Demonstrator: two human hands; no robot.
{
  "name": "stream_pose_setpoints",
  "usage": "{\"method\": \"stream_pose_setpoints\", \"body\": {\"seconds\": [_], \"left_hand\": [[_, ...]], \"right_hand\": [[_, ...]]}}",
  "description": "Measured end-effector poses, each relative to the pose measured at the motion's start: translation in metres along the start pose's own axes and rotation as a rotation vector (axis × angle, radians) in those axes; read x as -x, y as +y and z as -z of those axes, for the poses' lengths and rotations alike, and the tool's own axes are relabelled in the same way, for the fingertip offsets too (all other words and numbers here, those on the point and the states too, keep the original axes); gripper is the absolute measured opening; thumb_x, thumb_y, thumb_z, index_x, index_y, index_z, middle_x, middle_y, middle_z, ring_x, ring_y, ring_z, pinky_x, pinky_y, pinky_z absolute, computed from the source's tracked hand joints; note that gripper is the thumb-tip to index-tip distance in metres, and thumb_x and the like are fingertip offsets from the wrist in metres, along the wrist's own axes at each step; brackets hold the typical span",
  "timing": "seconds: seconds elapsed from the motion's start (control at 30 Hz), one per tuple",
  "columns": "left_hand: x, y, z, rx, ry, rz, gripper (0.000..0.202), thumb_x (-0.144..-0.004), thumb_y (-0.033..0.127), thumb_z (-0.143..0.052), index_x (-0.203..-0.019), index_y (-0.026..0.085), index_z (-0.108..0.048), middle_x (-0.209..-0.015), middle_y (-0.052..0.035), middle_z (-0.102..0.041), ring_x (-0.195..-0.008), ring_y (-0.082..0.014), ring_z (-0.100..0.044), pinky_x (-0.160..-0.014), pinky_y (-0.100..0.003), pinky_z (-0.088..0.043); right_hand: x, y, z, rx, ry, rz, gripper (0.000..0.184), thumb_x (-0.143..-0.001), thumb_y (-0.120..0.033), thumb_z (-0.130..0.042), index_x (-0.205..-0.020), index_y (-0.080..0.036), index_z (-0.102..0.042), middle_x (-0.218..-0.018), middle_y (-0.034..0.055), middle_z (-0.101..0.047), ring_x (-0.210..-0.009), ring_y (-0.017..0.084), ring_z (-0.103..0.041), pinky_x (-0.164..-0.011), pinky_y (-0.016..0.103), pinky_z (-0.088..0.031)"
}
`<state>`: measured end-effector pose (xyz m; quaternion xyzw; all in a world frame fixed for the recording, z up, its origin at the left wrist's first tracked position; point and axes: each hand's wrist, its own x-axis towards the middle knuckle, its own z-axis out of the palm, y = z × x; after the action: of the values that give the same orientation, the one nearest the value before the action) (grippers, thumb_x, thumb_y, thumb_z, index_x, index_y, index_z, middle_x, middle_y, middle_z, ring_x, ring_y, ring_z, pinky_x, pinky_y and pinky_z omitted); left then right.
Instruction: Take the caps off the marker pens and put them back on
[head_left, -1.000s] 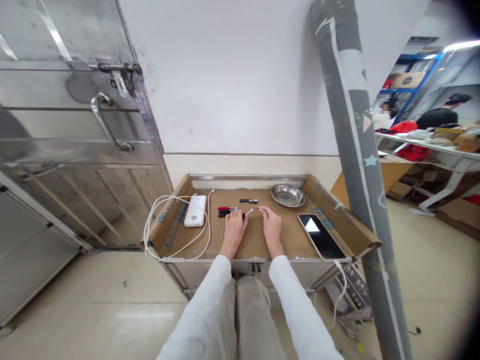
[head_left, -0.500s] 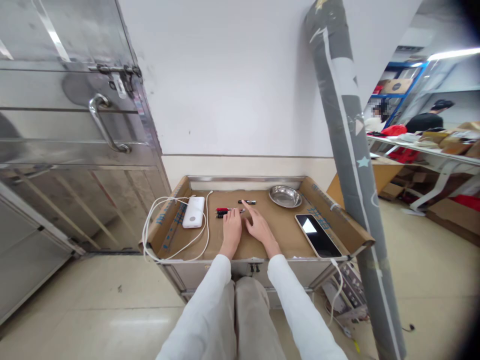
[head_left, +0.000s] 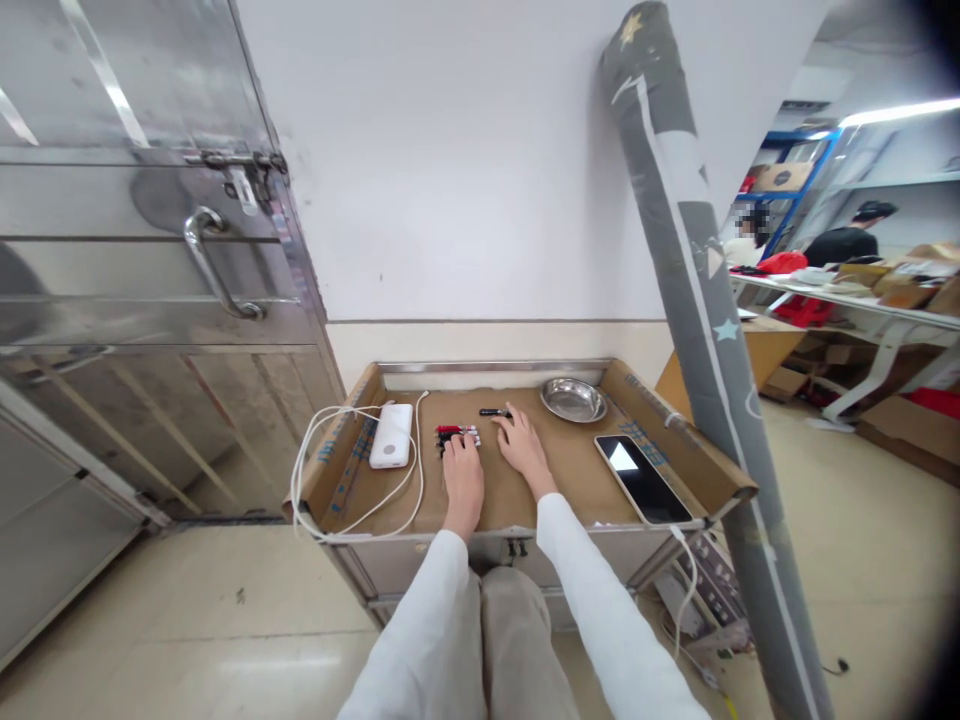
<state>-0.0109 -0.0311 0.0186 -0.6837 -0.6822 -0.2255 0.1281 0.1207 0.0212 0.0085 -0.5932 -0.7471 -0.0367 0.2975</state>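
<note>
On the cardboard, left hand open against red pens, right hand open at black pen.

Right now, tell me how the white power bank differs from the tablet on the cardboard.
The power bank is white; the tablet shows a dark glossy screen. The power bank is smaller, the tablet longer and wider. The power bank lies left of the left hand, the tablet right of the right hand. Both lie flat on the cardboard.

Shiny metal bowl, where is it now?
In the head view, the round shiny metal bowl sits far right on the cardboard-covered table, just beyond the right hand and behind the flat black tablet.
</note>
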Motion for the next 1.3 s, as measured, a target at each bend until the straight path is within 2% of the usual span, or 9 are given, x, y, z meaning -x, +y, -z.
{"method": "stream_pose_setpoints", "body": {"seconds": [0.1, 0.23, 0.33, 0.5, 0.6, 0.7, 0.83, 1.07, 1.3], "left_hand": [[-0.003, 0.001, -0.002, 0.000, -0.006, 0.009, 0.028, -0.085, 0.003, -0.037, -0.106, 0.009, -0.054, -0.105, -0.0148, -0.054, -0.093, -0.0224, -0.053, -0.083, -0.034, -0.045], [-0.003, 0.001, -0.003, -0.001, 0.000, 0.022, 0.028, -0.085, 0.002, -0.035, -0.105, 0.008, -0.054, -0.104, -0.0146, -0.054, -0.092, -0.0215, -0.054, -0.083, -0.034, -0.045], [-0.003, 0.002, -0.003, -0.003, 0.024, 0.029, 0.028, -0.085, 0.003, -0.036, -0.105, 0.008, -0.055, -0.103, -0.0150, -0.055, -0.093, -0.0219, -0.054, -0.086, -0.035, -0.044], [-0.005, 0.009, -0.007, -0.001, 0.046, -0.120, 0.030, -0.086, 0.007, -0.037, -0.110, 0.006, -0.055, -0.109, -0.0170, -0.055, -0.102, -0.0255, -0.051, -0.091, -0.038, -0.042], [-0.010, 0.014, -0.013, 0.027, 0.031, -0.145, 0.029, -0.087, 0.009, -0.038, -0.110, 0.008, -0.055, -0.111, -0.0170, -0.055, -0.107, -0.0265, -0.050, -0.091, -0.038, -0.042], [-0.020, 0.018, -0.019, 0.038, 0.043, -0.155, 0.028, -0.088, 0.010, -0.038, -0.109, 0.009, -0.056, -0.112, -0.0162, -0.056, -0.109, -0.0262, -0.049, -0.093, -0.040, -0.041], [-0.037, 0.021, -0.026, 0.062, 0.052, -0.211, 0.024, -0.088, 0.009, -0.038, -0.102, 0.011, -0.058, -0.108, -0.0144, -0.058, -0.108, -0.0249, -0.050, -0.093, -0.039, -0.041], [-0.048, 0.022, -0.039, 0.073, 0.024, -0.256, 0.020, -0.090, 0.011, -0.040, -0.095, 0.011, -0.059, -0.099, -0.0121, -0.060, -0.102, -0.0241, -0.051, -0.090, -0.038, -0.041], [-0.046, 0.022, -0.039, 0.101, 0.018, -0.256, 0.019, -0.090, 0.010, -0.041, -0.094, 0.012, -0.059, -0.098, -0.0116, -0.060, -0.099, -0.0236, -0.051, -0.087, -0.037, -0.041]], "right_hand": [[0.002, 0.000, 0.002, 0.012, 0.017, 0.024, 0.033, -0.086, -0.015, -0.039, -0.109, -0.024, -0.062, -0.134, 0.0067, -0.047, -0.123, 0.019, -0.040, -0.100, 0.035, -0.035], [0.003, 0.000, 0.002, 0.047, 0.014, 0.015, 0.039, -0.087, -0.015, -0.039, -0.119, -0.027, -0.057, -0.139, 0.0050, -0.043, -0.123, 0.020, -0.039, -0.098, 0.036, -0.035], [0.003, 0.001, 0.001, 0.054, -0.004, 0.012, 0.039, -0.088, -0.016, -0.038, -0.119, -0.029, -0.057, -0.139, 0.0037, -0.043, -0.123, 0.020, -0.039, -0.098, 0.036, -0.035], [0.002, -0.001, 0.004, 0.084, 0.017, -0.049, 0.041, -0.087, -0.012, -0.037, -0.122, -0.023, -0.054, -0.130, 0.0074, -0.050, -0.118, 0.020, -0.043, -0.095, 0.032, -0.035], [0.001, -0.003, 0.007, 0.132, 0.032, -0.123, 0.041, -0.085, -0.011, -0.039, -0.122, -0.020, -0.053, -0.127, 0.0093, -0.051, -0.115, 0.021, -0.043, -0.092, 0.032, -0.035], [0.000, -0.004, 0.009, 0.167, 0.029, -0.159, 0.036, -0.085, -0.011, -0.040, -0.116, -0.019, -0.056, -0.118, 0.0100, -0.055, -0.108, 0.021, -0.046, -0.088, 0.031, -0.036], [0.002, -0.002, 0.008, 0.200, 0.024, -0.130, 0.024, -0.086, -0.013, -0.039, -0.099, -0.018, -0.059, -0.101, 0.0096, -0.058, -0.096, 0.021, -0.048, -0.083, 0.032, -0.035], [0.005, -0.001, 0.006, 0.273, 0.052, -0.168, 0.020, -0.085, -0.015, -0.041, -0.095, -0.016, -0.059, -0.095, 0.0121, -0.059, -0.093, 0.023, -0.049, -0.080, 0.033, -0.035], [0.007, -0.004, 0.008, 0.324, 0.075, -0.209, 0.019, -0.084, -0.016, -0.043, -0.095, -0.016, -0.060, -0.095, 0.0123, -0.059, -0.092, 0.023, -0.050, -0.080, 0.034, -0.033]]}}
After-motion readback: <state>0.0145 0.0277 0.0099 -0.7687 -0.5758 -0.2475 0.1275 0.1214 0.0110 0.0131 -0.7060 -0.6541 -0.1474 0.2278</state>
